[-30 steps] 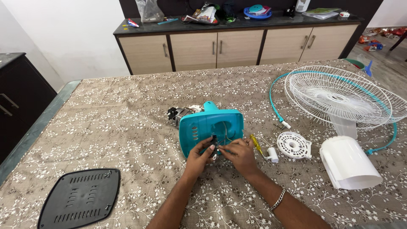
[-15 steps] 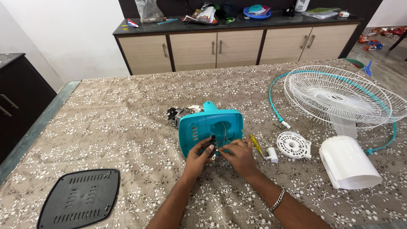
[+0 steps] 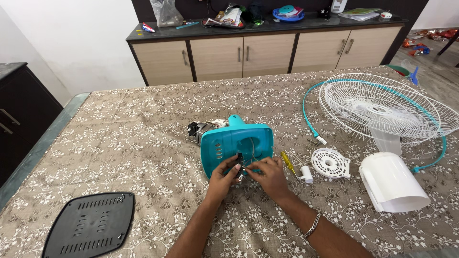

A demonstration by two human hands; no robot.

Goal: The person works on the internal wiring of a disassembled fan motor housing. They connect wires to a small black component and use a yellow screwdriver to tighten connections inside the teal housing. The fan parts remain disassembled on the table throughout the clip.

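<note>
A teal fan motor housing (image 3: pixel 234 143) lies in the middle of the table on a floral cloth, its open back facing me, with the motor (image 3: pixel 203 128) showing behind it. My left hand (image 3: pixel 224 177) and my right hand (image 3: pixel 268 176) meet at the housing's lower edge. Their fingertips pinch small wires and a dark part (image 3: pixel 240 161) inside the opening. Just right of my right hand lies a yellow-handled screwdriver (image 3: pixel 288 163).
White wire fan guards (image 3: pixel 382 107) with a teal rim lie at the right, with a white round plastic piece (image 3: pixel 331 163), a small white cap (image 3: pixel 306 174) and a white cover (image 3: pixel 392 182). A black vented plate (image 3: pixel 90 223) lies front left. A cluttered cabinet (image 3: pixel 267 43) stands behind.
</note>
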